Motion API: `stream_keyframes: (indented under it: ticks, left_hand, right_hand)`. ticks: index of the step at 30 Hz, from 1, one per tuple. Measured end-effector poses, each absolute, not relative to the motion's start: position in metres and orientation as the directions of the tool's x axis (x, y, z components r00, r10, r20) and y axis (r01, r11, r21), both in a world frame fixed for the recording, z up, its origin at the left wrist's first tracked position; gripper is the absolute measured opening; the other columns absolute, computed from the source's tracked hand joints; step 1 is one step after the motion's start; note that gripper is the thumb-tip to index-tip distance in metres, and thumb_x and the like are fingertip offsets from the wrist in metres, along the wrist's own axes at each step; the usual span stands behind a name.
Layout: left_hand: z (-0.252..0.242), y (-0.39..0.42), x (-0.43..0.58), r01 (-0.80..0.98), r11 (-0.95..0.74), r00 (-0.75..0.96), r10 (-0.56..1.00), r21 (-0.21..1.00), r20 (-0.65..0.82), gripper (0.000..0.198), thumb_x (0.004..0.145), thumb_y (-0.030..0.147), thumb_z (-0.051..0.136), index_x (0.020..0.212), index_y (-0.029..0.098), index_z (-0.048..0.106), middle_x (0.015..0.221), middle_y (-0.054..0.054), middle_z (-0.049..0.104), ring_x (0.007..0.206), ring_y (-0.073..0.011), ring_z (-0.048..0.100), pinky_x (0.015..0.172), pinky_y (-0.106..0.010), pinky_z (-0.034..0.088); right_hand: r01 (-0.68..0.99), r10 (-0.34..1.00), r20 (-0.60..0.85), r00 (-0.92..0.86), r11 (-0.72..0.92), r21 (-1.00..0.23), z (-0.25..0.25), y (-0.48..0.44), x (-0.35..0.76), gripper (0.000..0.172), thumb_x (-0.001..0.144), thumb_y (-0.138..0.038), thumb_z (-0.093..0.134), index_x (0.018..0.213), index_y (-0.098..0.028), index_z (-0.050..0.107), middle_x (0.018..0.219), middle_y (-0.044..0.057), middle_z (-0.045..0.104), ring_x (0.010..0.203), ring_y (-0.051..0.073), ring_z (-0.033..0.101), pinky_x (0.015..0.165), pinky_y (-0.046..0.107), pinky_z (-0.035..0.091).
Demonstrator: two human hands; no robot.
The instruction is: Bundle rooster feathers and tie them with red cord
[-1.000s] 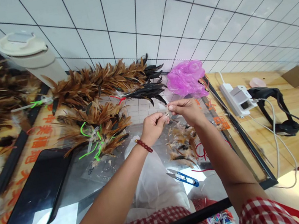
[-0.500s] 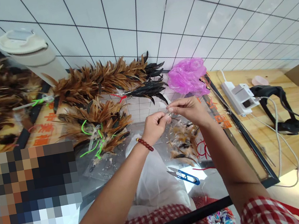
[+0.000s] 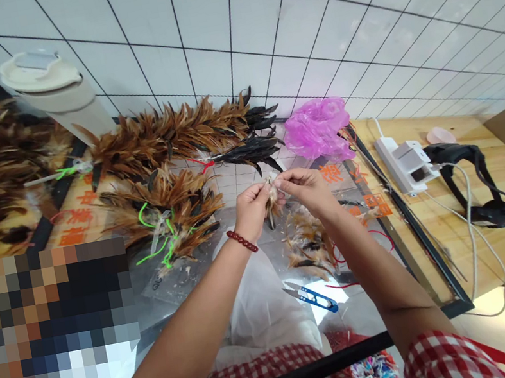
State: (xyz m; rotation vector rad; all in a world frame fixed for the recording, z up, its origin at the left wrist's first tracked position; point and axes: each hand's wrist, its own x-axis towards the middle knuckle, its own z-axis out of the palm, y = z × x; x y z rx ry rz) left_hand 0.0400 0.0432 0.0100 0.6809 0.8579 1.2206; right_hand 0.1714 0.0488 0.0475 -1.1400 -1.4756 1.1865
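Over the middle of the table, my left hand (image 3: 252, 212) pinches a small brown-and-black feather bundle (image 3: 273, 206), its pale fluffy end up and its tips hanging down. Close beside it, the fingertips of my right hand (image 3: 305, 189) are pressed together at the pale end; whatever thin thing they grip is too small to make out. Loose tan feathers (image 3: 308, 241) lie beneath my right wrist, with red string (image 3: 380, 233) near them. Blue thread snips (image 3: 311, 296) rest below, blades toward the left.
A long brown feather bundle (image 3: 174, 131) lies by the tiled wall, a black feather bunch (image 3: 246, 152) and a green-tied feather bundle (image 3: 173, 209) in front. A pink plastic bag (image 3: 318, 130) sits behind my right hand. A white cup (image 3: 54, 93), power strip (image 3: 402, 166) and black headset strap (image 3: 471, 183) stand around.
My hands have turned and shifted slightly left, and the feather bundle now shows below my left fingers. More red string shows to the right of my right forearm.
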Motion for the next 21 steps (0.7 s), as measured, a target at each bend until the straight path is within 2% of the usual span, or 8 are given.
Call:
stream_keyframes:
  ticks: [3,9,12,15,17,21]
  left_hand:
    - [0.014,0.040,0.039,-0.479,0.252,0.161,0.967,0.841,-0.198,0.032,0.067,0.043,0.073,0.069,0.014,0.060,0.054,0.000,0.058,0.043,-0.0089,0.052,0.042,-0.021,0.040]
    - [0.016,0.039,0.037,-0.460,0.175,0.171,0.980,0.871,-0.107,0.034,0.070,0.042,0.071,0.060,0.013,0.056,0.051,0.001,0.052,0.042,-0.0061,0.047,0.042,-0.019,0.035]
    - [0.015,0.040,0.036,-0.456,0.157,0.187,0.979,0.876,-0.079,0.031,0.071,0.040,0.072,0.064,0.013,0.059,0.048,0.003,0.048,0.041,-0.0050,0.042,0.042,-0.019,0.031]
    - [0.016,0.040,0.034,-0.468,0.192,0.233,0.968,0.862,-0.089,0.031,0.070,0.041,0.073,0.067,0.012,0.061,0.048,0.003,0.047,0.041,-0.0050,0.041,0.042,-0.019,0.030]
    - [0.017,0.039,0.033,-0.469,0.224,0.292,0.952,0.854,-0.089,0.033,0.068,0.042,0.074,0.066,0.012,0.061,0.048,0.003,0.047,0.041,-0.0052,0.042,0.042,-0.019,0.029]
    - [0.018,0.038,0.033,-0.455,0.293,0.406,0.909,0.841,-0.097,0.035,0.066,0.044,0.075,0.067,0.012,0.061,0.048,0.002,0.049,0.041,-0.0060,0.044,0.042,-0.020,0.032]
  right_hand:
    - [0.204,0.983,0.167,-0.075,0.179,-0.962,0.040,0.050,0.169,0.028,0.072,-0.045,0.071,0.075,-0.018,0.071,0.068,0.001,0.063,0.062,0.012,0.055,0.060,0.027,0.045]
    - [0.280,0.966,0.247,-0.077,0.259,-0.924,0.041,0.052,0.173,0.016,0.073,-0.036,0.073,0.073,-0.020,0.075,0.068,0.001,0.064,0.066,0.012,0.056,0.065,0.027,0.043]
    - [0.202,0.978,0.178,-0.108,0.197,-0.959,0.043,0.053,0.176,0.014,0.070,-0.035,0.076,0.075,-0.022,0.076,0.071,0.000,0.066,0.069,0.012,0.057,0.071,0.028,0.045]
    - [0.062,0.981,0.018,-0.192,0.030,-0.998,0.044,0.055,0.181,0.030,0.066,-0.038,0.078,0.093,-0.023,0.075,0.075,-0.001,0.067,0.065,0.010,0.054,0.067,0.027,0.045]
    - [0.019,0.965,-0.037,-0.260,-0.033,-0.999,0.045,0.055,0.184,0.038,0.066,-0.040,0.078,0.100,-0.023,0.073,0.074,-0.002,0.067,0.062,0.009,0.053,0.064,0.026,0.045]
    - [-0.009,0.950,0.028,-0.310,0.027,-1.000,0.047,0.052,0.185,0.029,0.069,-0.043,0.076,0.082,-0.019,0.071,0.067,-0.001,0.064,0.061,0.011,0.057,0.063,0.026,0.048]
